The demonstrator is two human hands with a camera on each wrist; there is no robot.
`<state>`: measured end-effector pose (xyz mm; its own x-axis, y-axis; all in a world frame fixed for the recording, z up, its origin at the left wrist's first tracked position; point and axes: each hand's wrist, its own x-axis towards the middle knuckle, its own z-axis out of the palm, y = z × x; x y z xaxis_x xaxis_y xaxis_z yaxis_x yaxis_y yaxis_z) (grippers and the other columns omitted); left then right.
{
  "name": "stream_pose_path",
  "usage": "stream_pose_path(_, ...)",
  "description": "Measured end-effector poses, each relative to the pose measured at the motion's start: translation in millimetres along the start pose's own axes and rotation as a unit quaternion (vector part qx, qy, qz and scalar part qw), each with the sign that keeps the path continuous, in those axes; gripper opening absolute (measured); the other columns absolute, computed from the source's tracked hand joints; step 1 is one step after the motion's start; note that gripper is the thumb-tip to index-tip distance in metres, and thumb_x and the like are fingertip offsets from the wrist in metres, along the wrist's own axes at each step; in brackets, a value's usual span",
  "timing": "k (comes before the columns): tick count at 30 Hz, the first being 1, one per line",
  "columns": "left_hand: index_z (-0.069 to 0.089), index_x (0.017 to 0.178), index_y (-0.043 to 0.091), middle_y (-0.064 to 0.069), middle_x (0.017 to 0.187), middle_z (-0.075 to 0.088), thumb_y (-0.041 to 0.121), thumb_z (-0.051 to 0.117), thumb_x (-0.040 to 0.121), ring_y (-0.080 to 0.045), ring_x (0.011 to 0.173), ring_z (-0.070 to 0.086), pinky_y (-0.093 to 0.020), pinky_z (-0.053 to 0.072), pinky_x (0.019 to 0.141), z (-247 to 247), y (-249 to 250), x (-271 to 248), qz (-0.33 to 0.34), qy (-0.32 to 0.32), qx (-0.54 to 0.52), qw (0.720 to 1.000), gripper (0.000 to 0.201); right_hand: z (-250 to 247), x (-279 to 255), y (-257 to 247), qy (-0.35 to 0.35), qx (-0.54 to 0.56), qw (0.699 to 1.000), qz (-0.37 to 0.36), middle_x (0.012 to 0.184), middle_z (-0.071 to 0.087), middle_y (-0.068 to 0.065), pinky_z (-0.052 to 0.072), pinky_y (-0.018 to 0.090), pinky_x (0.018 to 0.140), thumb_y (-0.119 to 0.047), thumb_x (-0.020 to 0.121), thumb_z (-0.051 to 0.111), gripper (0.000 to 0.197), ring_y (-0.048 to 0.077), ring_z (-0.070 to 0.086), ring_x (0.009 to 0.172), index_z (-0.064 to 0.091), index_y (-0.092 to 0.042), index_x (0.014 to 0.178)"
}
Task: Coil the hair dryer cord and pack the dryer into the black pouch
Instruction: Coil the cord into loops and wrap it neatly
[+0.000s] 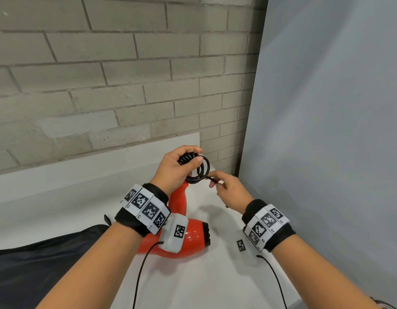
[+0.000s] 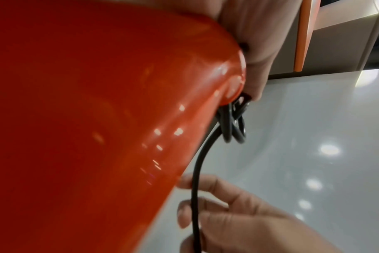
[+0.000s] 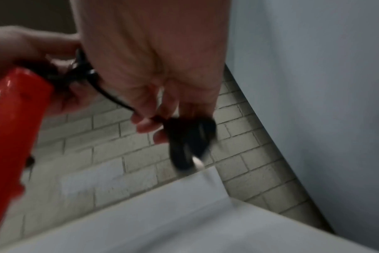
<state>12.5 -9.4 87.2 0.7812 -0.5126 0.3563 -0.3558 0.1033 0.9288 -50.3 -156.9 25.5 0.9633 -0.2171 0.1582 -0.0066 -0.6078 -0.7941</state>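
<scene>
White table [image 1: 215, 275]; left hand [image 1: 175, 168] gripping coiled cord [image 1: 198, 169], right hand [image 1: 231, 192] pinching blurred plug [image 3: 189, 143]

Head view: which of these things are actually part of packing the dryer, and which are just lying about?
Part of the job:
- red hair dryer, on the white table
- black cord, coils held by the left hand, free end pinched by the right hand
- plug, by the right fingers
- black pouch, front left

Just lying about:
- small marker tag on the table
</scene>
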Motion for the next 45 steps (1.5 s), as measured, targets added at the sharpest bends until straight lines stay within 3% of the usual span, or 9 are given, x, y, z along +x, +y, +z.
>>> stream_pose_path(7, 0.064, 0.082, 0.019, 0.002, 0.087, 0.064, -0.003, 0.065, 0.075, 0.003, 0.071, 0.06, -0.012, 0.051, 0.06, -8, 1, -4, -0.015, -0.022, -0.02, 0.999, 0.023, -21, 7, -24, 0.073, 0.048, 0.996, -0.01, 0.051, 0.047, -0.011, 0.038, 0.026, 0.06, -0.014, 0.091, 0.049, 0.032, 0.008, 0.04, 0.055, 0.053, -0.028, 0.063)
stream_pose_path(11, 0.064, 0.082, 0.018, 0.001, 0.088, 0.064, 0.002, 0.063, 0.078, -0.003, 0.079, 0.06, -0.018, 0.051, 0.073, -8, 3, -7, -0.005, -0.046, -0.021, 0.999, 0.016, -44, 8, -49, 0.159, 0.0, 0.986, -0.057, 0.058, 0.049, -0.01, 0.035, 0.013, 0.054, -0.016, 0.089, 0.053, 0.021, 0.006, 0.044, 0.057, 0.058, -0.023, 0.07)
stream_pose_path(14, 0.063, 0.09, 0.02, 0.005, 0.094, 0.064, 0.003, 0.063, 0.079, -0.001, 0.085, 0.06, -0.02, 0.05, 0.082, -5, 4, -8, 0.008, -0.055, -0.001, 0.998, 0.02, -47, -2, -71, 0.194, -0.044, 0.976, -0.089, 0.06, 0.053, -0.009, 0.04, 0.028, 0.058, -0.02, 0.09, 0.051, 0.017, 0.011, 0.048, 0.06, 0.064, -0.015, 0.081)
stream_pose_path(18, 0.06, 0.102, 0.028, 0.009, 0.078, 0.06, 0.008, 0.059, 0.084, 0.003, 0.059, 0.055, -0.01, 0.044, 0.058, -4, 5, -10, -0.002, -0.065, 0.0, 0.998, 0.027, -44, -19, -88, 0.217, -0.064, 0.963, -0.144, 0.072, 0.062, 0.001, 0.047, 0.036, 0.065, -0.02, 0.091, 0.049, 0.02, 0.019, 0.056, 0.07, 0.066, -0.01, 0.086)
stream_pose_path(21, 0.063, 0.096, 0.028, 0.014, 0.057, 0.059, 0.007, 0.057, 0.084, 0.0, 0.047, 0.046, -0.01, 0.039, 0.05, -7, 7, -13, -0.002, -0.078, -0.001, 0.997, 0.024, -42, -23, -95, 0.194, -0.072, 0.96, -0.191, 0.069, 0.055, -0.005, 0.042, 0.028, 0.063, -0.018, 0.091, 0.048, 0.02, 0.007, 0.049, 0.065, 0.064, -0.009, 0.081)
stream_pose_path(34, 0.064, 0.088, 0.019, 0.005, 0.078, 0.062, 0.013, 0.057, 0.086, -0.001, 0.067, 0.058, -0.014, 0.051, 0.061, -22, -7, 1, -0.023, 0.091, 0.015, 0.995, 0.01, -45, -15, -29, -0.009, -0.161, 0.98, -0.114, 0.072, 0.047, -0.019, 0.034, 0.007, 0.063, 0.004, 0.087, 0.049, 0.022, -0.009, 0.05, 0.067, 0.063, -0.01, 0.095)
stream_pose_path(37, 0.064, 0.088, 0.019, 0.006, 0.077, 0.061, 0.014, 0.057, 0.086, -0.001, 0.069, 0.058, -0.023, 0.052, 0.072, -22, -7, 2, -0.028, 0.097, 0.019, 0.995, 0.009, -40, -21, -28, -0.011, -0.071, 0.994, -0.081, 0.078, 0.05, -0.015, 0.042, 0.01, 0.067, 0.003, 0.084, 0.056, 0.02, -0.002, 0.055, 0.065, 0.06, -0.017, 0.087)
stream_pose_path(42, 0.063, 0.098, 0.007, 0.008, 0.079, 0.06, 0.013, 0.051, 0.089, 0.013, 0.061, 0.055, -0.004, 0.043, 0.066, -13, -4, 1, -0.013, 0.084, 0.014, 0.996, 0.016, -31, -24, -57, 0.12, 0.146, 0.976, -0.108, 0.075, 0.06, -0.01, 0.046, 0.009, 0.063, 0.003, 0.075, 0.067, 0.033, 0.003, 0.057, 0.066, 0.057, -0.029, 0.073)
stream_pose_path(45, 0.065, 0.093, 0.012, 0.008, 0.082, 0.062, 0.016, 0.05, 0.09, 0.008, 0.07, 0.059, -0.024, 0.047, 0.082, -7, -2, -1, -0.032, 0.068, -0.002, 0.997, 0.015, -16, -21, -71, 0.168, 0.209, 0.955, -0.124, 0.072, 0.058, -0.009, 0.049, 0.012, 0.061, 0.002, 0.074, 0.069, 0.031, 0.001, 0.053, 0.064, 0.054, -0.025, 0.072)
